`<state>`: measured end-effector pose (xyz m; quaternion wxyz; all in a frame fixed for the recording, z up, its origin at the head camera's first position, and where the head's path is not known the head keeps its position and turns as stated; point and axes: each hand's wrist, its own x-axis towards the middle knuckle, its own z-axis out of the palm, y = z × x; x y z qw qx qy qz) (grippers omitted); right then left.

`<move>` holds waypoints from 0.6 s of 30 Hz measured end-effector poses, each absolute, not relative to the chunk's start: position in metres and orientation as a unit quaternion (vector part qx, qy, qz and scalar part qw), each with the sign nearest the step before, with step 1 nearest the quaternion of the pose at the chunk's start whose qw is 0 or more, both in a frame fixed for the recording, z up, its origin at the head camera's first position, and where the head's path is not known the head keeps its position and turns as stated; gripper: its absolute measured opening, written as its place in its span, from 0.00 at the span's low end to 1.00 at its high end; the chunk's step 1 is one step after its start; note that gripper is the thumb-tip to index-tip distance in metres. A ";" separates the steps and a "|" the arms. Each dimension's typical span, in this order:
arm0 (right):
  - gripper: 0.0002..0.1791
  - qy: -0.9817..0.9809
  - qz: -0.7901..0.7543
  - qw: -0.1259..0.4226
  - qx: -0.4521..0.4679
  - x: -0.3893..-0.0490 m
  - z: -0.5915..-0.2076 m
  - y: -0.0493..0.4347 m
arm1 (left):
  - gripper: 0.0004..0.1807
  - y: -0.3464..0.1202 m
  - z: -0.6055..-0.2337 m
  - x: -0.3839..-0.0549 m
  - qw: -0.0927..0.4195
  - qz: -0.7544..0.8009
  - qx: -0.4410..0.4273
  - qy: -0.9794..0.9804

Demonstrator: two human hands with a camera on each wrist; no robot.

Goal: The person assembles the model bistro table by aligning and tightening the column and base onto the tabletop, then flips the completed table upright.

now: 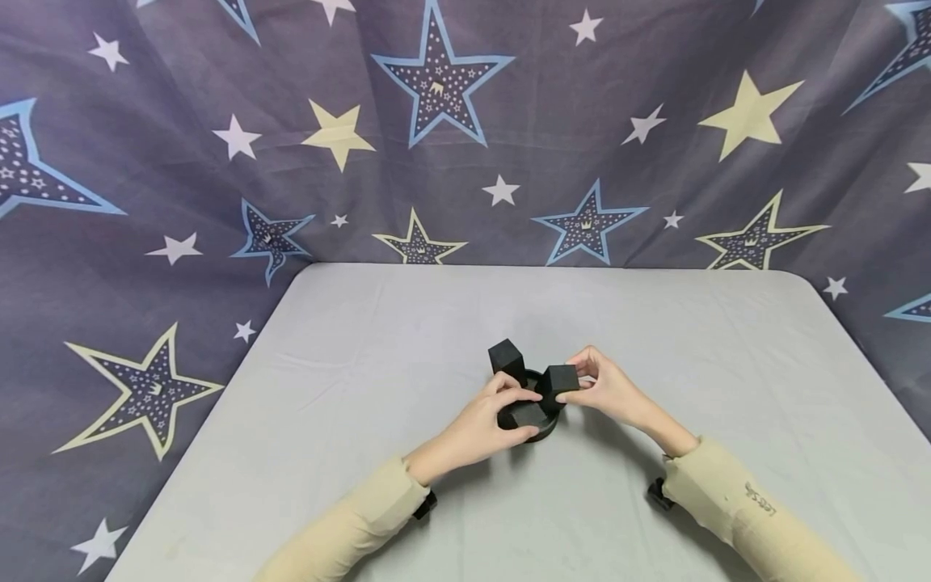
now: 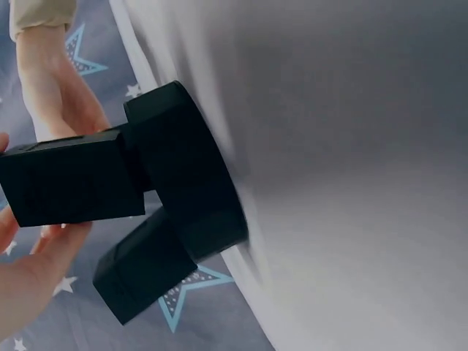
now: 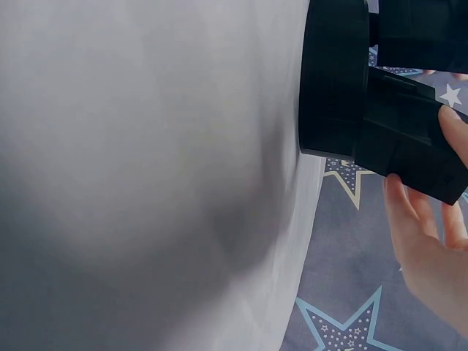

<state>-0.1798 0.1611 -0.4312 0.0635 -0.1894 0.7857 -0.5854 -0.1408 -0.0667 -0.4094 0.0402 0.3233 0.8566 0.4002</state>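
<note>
A round black base (image 1: pixel 541 434) stands on the table with three black blocks rising from it. My left hand (image 1: pixel 489 420) holds the near block (image 1: pixel 528 415) between thumb and fingers. The right block (image 1: pixel 562 377) is pinched by my right hand (image 1: pixel 609 394), thumb on its near side. Untouched, the far-left block (image 1: pixel 506 356) stands above the rim and leans outward. Seen sideways in the left wrist view, the base (image 2: pixel 190 172) sits against the cloth. In the right wrist view, fingertips and thumb press opposite sides of the held block (image 3: pixel 409 135). My hands partly hide the base's inside.
A pale grey cloth covers the table (image 1: pixel 385 323). Behind and at both sides hangs a dark curtain (image 1: pixel 509 234) with a star pattern, meeting the table's edges. Small black devices, such as the right one (image 1: pixel 660 494), are strapped under both cuffs.
</note>
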 end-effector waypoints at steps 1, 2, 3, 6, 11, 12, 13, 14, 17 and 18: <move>0.24 0.786 -0.585 0.063 -0.190 -0.180 -0.431 0.161 | 0.21 -0.068 -0.410 -0.141 0.040 0.404 0.324 0.855; 0.24 0.786 -0.585 0.062 -0.190 -0.180 -0.431 0.161 | 0.21 -0.070 -0.410 -0.141 0.037 0.407 0.325 0.853; 0.24 0.786 -0.585 0.061 -0.190 -0.180 -0.431 0.161 | 0.21 -0.071 -0.411 -0.141 0.036 0.411 0.327 0.850; 0.24 0.787 -0.584 0.060 -0.191 -0.180 -0.432 0.161 | 0.21 -0.076 -0.411 -0.142 0.030 0.415 0.335 0.845; 0.24 0.784 -0.588 0.063 -0.190 -0.180 -0.432 0.161 | 0.19 -0.083 -0.412 -0.143 0.029 0.412 0.353 0.840; 0.24 0.784 -0.588 0.063 -0.189 -0.180 -0.432 0.161 | 0.19 -0.084 -0.412 -0.143 0.030 0.410 0.359 0.838; 0.24 0.784 -0.588 0.063 -0.188 -0.180 -0.432 0.161 | 0.18 -0.085 -0.412 -0.143 0.032 0.407 0.367 0.836; 0.24 0.784 -0.588 0.062 -0.188 -0.180 -0.432 0.161 | 0.18 -0.087 -0.411 -0.143 0.037 0.406 0.375 0.833; 0.24 0.785 -0.587 0.061 -0.186 -0.180 -0.432 0.160 | 0.17 -0.089 -0.410 -0.142 0.055 0.404 0.388 0.826; 0.24 0.786 -0.587 0.060 -0.186 -0.180 -0.431 0.160 | 0.17 -0.090 -0.410 -0.142 0.059 0.403 0.389 0.826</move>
